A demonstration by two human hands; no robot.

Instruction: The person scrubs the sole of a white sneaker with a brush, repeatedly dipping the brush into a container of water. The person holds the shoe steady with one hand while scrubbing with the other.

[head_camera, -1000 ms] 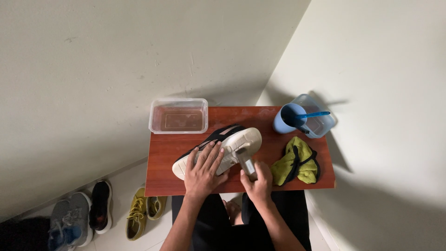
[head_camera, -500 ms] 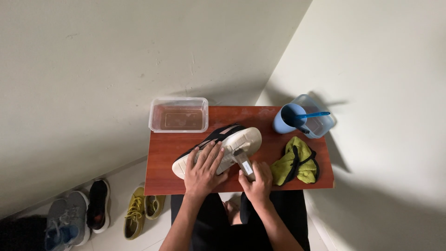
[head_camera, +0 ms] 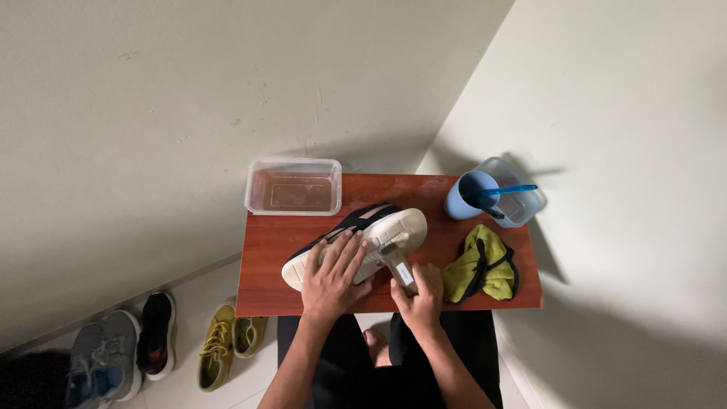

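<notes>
Shoe (head_camera: 394, 227) lies sole-up, mid bench (head_camera: 265, 257). Left hand (head_camera: 333, 276) flat, fingers spread, pressing sole down. Right hand (head_camera: 420, 291) wrapped round brush (head_camera: 397, 261), head on sole near heel. Since a second ago: shoe and left hand same place, brush barely shifted, so scrubbing same patch. Cloth (head_camera: 481, 269) right of hand; tub (head_camera: 294, 186), cup (head_camera: 466, 197) at back.
</notes>
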